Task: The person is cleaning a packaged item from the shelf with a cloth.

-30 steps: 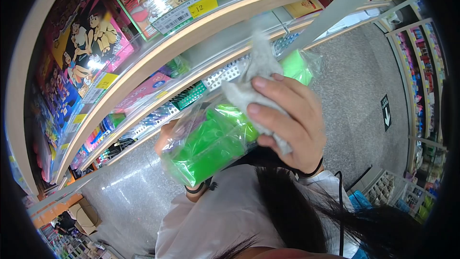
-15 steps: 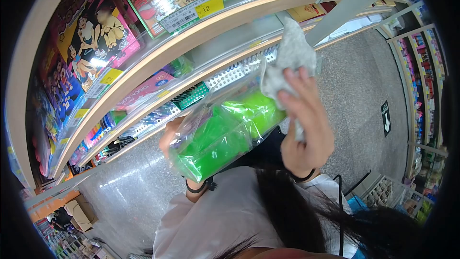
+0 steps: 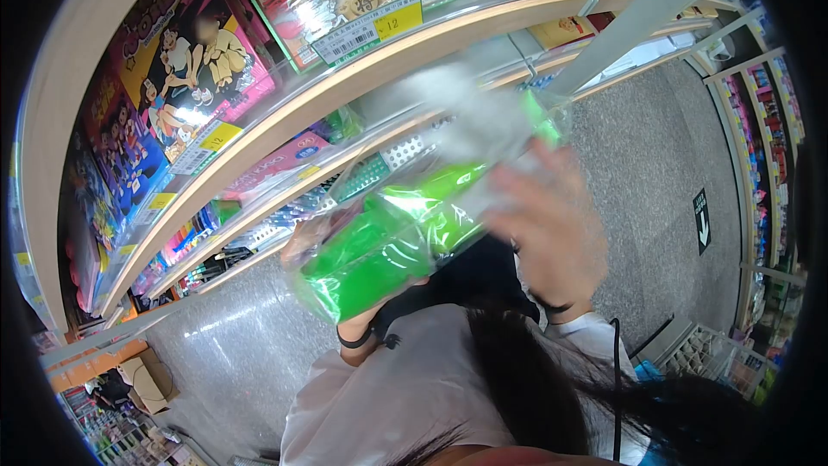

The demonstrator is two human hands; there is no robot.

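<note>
A clear plastic package with bright green contents [image 3: 362, 272] lies slantwise in front of my body. My left hand [image 3: 297, 240] grips it from beneath at its near left end, most of the fingers hidden behind the green. A white cloth [image 3: 483, 116], smeared by motion, hangs over the far upper part of the package. My right hand [image 3: 552, 216], also blurred, has its fingers on the lower edge of this cloth, against the right side of the package.
Curved-looking shelves [image 3: 362, 69] run along the left and top, with a boxed Chinese chess set [image 3: 345, 0], picture boxes and price tags. Pens stand lower down. A grey post [image 3: 638, 22] rises at upper right. A cardboard box [image 3: 148, 380] sits on the floor [image 3: 647, 155].
The cloth has swung left and down across the package, and my right hand has shifted slightly lower. The package has tilted and moved a little left. The view has shifted slightly.
</note>
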